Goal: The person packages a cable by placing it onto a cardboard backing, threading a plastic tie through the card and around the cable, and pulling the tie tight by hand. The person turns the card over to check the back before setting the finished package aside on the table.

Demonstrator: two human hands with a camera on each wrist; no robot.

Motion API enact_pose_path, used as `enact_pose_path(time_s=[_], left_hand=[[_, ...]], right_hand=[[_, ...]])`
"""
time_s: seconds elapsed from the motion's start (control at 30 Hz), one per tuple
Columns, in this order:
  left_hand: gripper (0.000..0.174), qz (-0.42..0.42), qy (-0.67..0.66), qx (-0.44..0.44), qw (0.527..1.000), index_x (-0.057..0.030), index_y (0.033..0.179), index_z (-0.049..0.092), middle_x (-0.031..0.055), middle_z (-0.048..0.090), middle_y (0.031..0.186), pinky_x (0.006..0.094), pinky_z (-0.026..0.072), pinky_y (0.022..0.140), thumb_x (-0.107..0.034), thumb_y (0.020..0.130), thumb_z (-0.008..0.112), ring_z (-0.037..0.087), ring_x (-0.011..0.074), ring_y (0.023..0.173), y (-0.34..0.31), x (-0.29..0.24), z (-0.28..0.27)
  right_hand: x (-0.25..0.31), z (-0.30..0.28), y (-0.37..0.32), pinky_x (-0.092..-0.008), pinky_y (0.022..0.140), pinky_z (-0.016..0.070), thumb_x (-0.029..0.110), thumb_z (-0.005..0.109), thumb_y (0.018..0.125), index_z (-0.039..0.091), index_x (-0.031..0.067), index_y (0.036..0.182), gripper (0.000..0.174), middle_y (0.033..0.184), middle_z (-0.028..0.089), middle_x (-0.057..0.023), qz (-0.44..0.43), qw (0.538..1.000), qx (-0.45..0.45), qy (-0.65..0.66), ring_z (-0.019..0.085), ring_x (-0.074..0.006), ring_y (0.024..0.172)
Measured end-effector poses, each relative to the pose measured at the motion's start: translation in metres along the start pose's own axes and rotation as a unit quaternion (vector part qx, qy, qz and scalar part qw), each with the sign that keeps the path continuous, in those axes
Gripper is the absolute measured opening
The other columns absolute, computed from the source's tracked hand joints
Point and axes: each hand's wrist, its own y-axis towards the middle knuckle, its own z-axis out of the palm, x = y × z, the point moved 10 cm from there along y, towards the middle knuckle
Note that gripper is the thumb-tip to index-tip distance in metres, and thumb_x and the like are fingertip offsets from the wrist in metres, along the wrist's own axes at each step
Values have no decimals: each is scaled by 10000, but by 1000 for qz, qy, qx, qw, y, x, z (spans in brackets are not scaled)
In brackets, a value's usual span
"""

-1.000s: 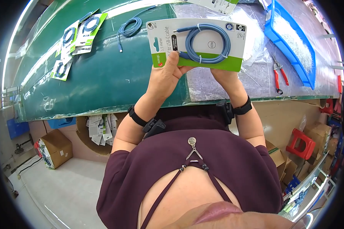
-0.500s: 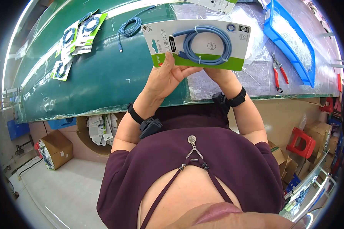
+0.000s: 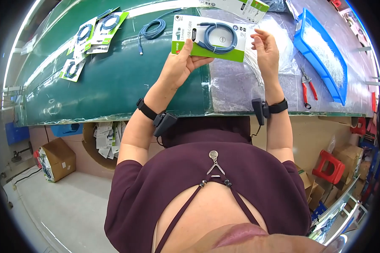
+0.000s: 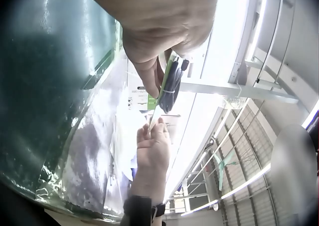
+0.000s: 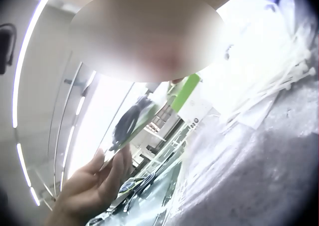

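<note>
A white and green card [image 3: 181,46] with a coiled blue cable [image 3: 234,42] tied to it is held up over the table by the left hand [image 3: 177,67]. The left thumb lies on the card's front and the other fingers are behind it. Just right of the card, the right hand [image 3: 267,55] is raised with fingers loosely bent, holding nothing visible. In the left wrist view the card [image 4: 158,102] is seen edge-on, with the right hand [image 4: 153,153] beyond it. The right wrist view shows the left hand [image 5: 92,188] pinching the card's edge; a blurred patch covers its upper part.
Carded cables [image 3: 101,38] lie at the table's left, with a loose blue cable [image 3: 152,30] beside them. White ties [image 3: 283,42] lie right of the card, near a blue tray [image 3: 321,55] of white strands and red-handled pliers [image 3: 308,88]. Another card [image 3: 240,9] lies at the back.
The right hand has let go of the card and moved right, its fingers now raised. The left hand keeps its grip, and the card is farther from the body.
</note>
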Motion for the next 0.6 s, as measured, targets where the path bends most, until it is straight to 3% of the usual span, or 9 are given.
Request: enact_pose_path(time_s=[0.1, 0.27, 0.37, 0.4, 0.5, 0.6], left_hand=[[429, -2, -16, -11, 1000, 40, 1269, 406, 206, 555, 1180, 484, 534, 893, -289, 996, 434, 604, 351, 1050, 1, 7, -3], [410, -20, -19, -11, 1000, 29, 1266, 417, 181, 571, 1160, 470, 553, 862, -266, 986, 467, 616, 323, 1034, 1, 10, -8], [403, -27, 7, -8, 1000, 23, 1263, 424, 164, 581, 1148, 462, 562, 844, -256, 979, 486, 621, 307, 1028, -2, 11, -6], [391, -12, -11, -11, 1000, 17, 1257, 431, 153, 587, 1139, 454, 561, 844, -236, 969, 508, 623, 296, 1024, -1, 9, -5], [374, 24, -49, -17, 998, 7, 1244, 444, 131, 599, 1122, 439, 560, 844, -195, 949, 552, 628, 274, 1015, 2, 10, 4], [359, 45, -74, -83, 993, -2, 1214, 466, 113, 607, 1111, 403, 555, 845, -123, 908, 611, 628, 246, 1014, -4, 28, 3]], right_hand=[[60, 33, -27, -290, 842, 488, 262, 635, 899, 542, 15, 1196, 398, 1140, 588, -119, -203, 960, 26, -192, 556, -211, 1069], [45, 29, -24, -300, 857, 469, 307, 662, 876, 563, 26, 1195, 437, 1120, 582, -107, -163, 976, -41, -142, 545, -200, 1048], [34, 48, -14, -305, 902, 436, 352, 669, 863, 572, 31, 1204, 478, 1128, 570, -103, -150, 963, 76, -212, 533, -202, 1037], [34, 50, -14, -305, 902, 436, 352, 669, 863, 572, 31, 1204, 478, 1128, 570, -103, -151, 962, 75, -212, 533, -202, 1037], [44, 52, -19, -299, 934, 406, 369, 669, 860, 581, 32, 1203, 489, 1114, 568, -101, -167, 967, -11, -191, 535, -201, 1028], [47, 66, -27, -311, 881, 428, 362, 685, 844, 606, 14, 1140, 464, 1046, 557, -116, -166, 970, -9, -178, 535, -220, 975]])
